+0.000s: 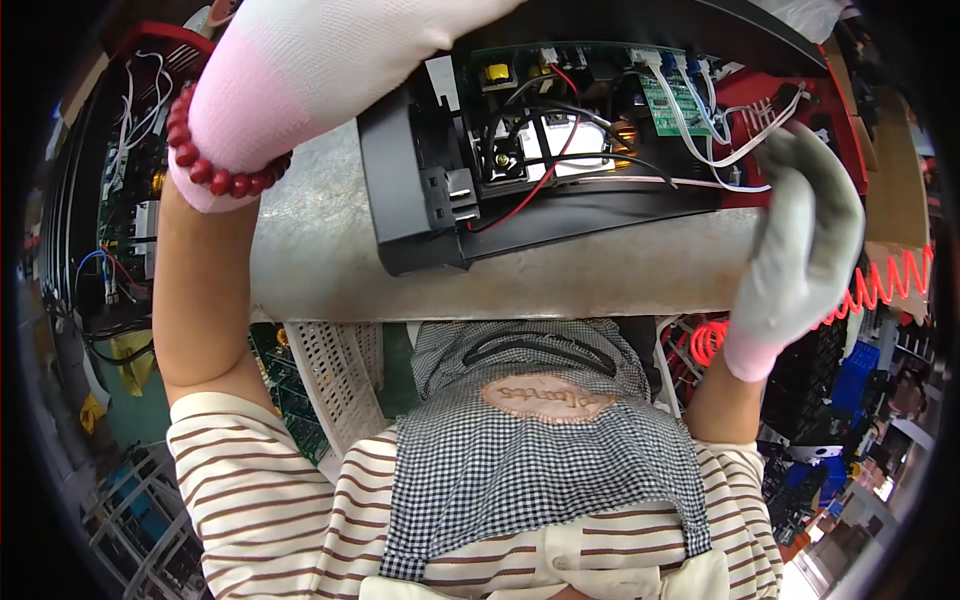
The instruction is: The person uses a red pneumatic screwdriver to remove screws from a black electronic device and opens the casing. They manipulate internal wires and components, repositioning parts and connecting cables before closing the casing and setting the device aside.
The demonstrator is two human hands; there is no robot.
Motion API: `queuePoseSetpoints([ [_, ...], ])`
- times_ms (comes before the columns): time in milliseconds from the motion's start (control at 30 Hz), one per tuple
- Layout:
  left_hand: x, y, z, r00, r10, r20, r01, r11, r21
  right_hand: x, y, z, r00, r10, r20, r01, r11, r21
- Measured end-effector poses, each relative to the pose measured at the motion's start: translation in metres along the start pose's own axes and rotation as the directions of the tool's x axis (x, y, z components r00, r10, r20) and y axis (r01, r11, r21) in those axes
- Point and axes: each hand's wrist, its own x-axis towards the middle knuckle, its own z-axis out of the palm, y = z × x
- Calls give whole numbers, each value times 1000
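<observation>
A black and red device housing (420, 190) lies on the metal workbench, its inside exposed with circuit boards, coils and wires. My left hand (350, 60), in a white and pink glove, reaches across the housing's left part. Its fingers pass beyond the top edge, so what they touch is hidden. My right hand (805, 225), in a grey-white glove, is beside the red end panel (845, 110). Its fingers are stretched out and slightly blurred, close to the white wires (710, 155) from the small green circuit board (670, 105). I see nothing held in it.
The metal workbench (500, 290) runs in front of my apron. Another open device (130, 170) stands at the left. A white perforated basket (335, 380) is below the bench, near green circuit boards. At the right hangs a red coiled hose (885, 285) by a cardboard box (895, 200).
</observation>
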Motion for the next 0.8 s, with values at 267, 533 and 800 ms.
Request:
queuePoseSetpoints([
  [267,-79,-63,15,825,163,-540,-135,987,92,3,70,-106,997,80,5,-72,924,-376],
  [533,-105,-32,56,933,-116,-339,-191,638,-746,85,144,-139,874,197,445,379,297,-876],
  [800,-52,-5,55,740,-530,-415,256,792,-554,102,161,-115,940,89,328,-94,996,-2],
])
